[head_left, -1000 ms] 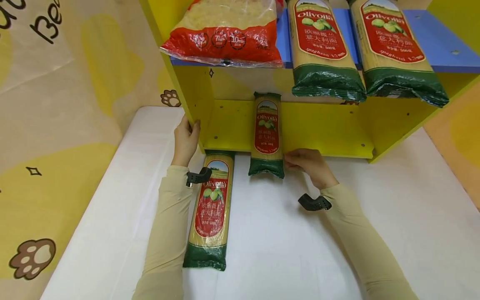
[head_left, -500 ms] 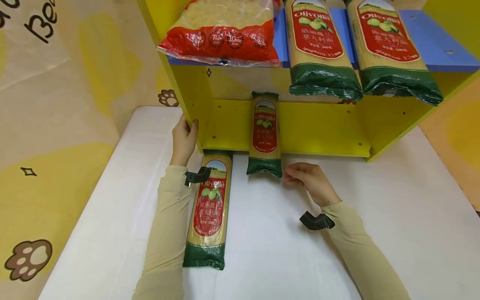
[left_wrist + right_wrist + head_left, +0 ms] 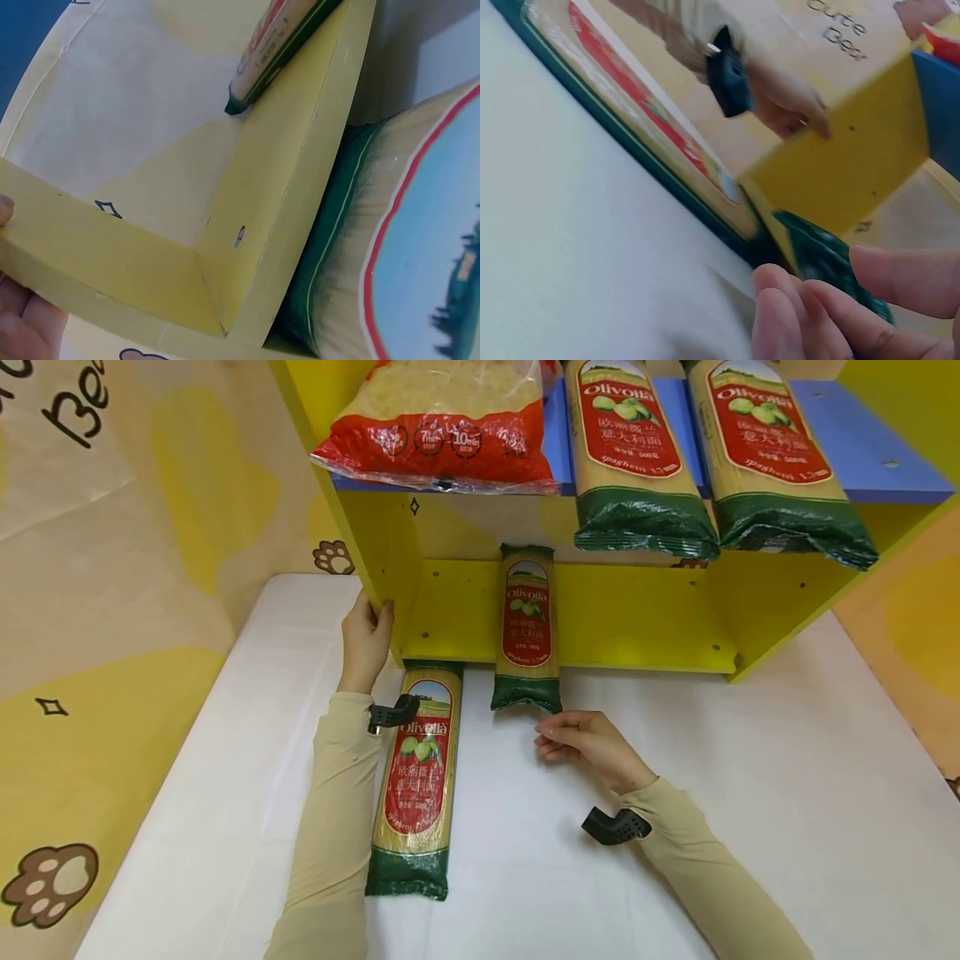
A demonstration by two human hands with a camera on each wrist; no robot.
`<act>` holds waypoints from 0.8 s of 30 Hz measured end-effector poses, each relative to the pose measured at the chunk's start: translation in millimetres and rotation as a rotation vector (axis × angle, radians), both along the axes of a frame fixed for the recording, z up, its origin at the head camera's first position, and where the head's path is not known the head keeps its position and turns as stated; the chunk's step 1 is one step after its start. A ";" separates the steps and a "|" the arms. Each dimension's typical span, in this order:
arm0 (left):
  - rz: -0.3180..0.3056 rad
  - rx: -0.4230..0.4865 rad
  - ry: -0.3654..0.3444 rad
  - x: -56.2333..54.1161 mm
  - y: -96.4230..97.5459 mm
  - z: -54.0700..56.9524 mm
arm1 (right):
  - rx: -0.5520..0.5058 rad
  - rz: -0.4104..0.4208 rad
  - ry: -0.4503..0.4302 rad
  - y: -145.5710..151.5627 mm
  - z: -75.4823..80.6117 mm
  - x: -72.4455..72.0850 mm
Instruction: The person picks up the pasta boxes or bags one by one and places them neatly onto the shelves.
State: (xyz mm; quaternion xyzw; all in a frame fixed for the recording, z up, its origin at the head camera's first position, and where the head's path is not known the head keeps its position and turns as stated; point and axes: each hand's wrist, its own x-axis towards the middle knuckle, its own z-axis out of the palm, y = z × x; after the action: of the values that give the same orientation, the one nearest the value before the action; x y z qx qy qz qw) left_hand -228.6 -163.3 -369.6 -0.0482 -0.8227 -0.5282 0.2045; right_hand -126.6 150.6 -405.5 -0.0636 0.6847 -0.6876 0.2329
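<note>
My left hand [image 3: 365, 643] grips the left side panel [image 3: 396, 543] of the yellow shelf unit, thumb on the inner face and fingers outside. A spaghetti pack [image 3: 527, 627] with a red label lies on the bottom shelf, its green front end jutting past the edge. Just off that end is my right hand [image 3: 592, 743], fingers loosely bent; in the right wrist view a gap shows between its thumb [image 3: 900, 281] and fingers, with the green end [image 3: 821, 251] behind. Another spaghetti pack [image 3: 418, 760] lies on the white table beside my left forearm.
On the blue upper shelf [image 3: 862, 443] sit a red-and-clear pasta bag [image 3: 450, 435] and two spaghetti packs [image 3: 630, 452], whose green ends overhang the front edge. The yellow bottom board [image 3: 637, 618] stands on the white table [image 3: 517, 843]. A patterned wall [image 3: 187, 510] rises at left.
My right hand has drawn back from the right side of the shelved spaghetti pack and moved left to just in front of its end. The left hand keeps its grip on the panel.
</note>
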 end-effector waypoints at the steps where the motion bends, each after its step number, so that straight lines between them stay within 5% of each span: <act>1: 0.000 0.002 0.000 -0.1 0.1 -0.1 | -0.006 0.019 -0.013 -3.0 -1.4 0.8; 10: 0.012 0.017 0.006 -1.2 2.6 -1.8 | -0.059 0.140 -0.085 -34.1 -10.6 8.2; 24: 0.048 -0.024 0.048 -1.5 3.3 -4.7 | -0.117 0.208 -0.137 -62.7 -16.6 15.2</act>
State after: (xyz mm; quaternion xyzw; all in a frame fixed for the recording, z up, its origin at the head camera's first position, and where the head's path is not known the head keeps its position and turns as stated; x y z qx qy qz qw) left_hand -230.1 -160.0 -374.2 -0.0435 -0.8246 -0.5120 0.2365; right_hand -111.4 87.9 -422.1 -0.1007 0.6154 -0.7014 0.3453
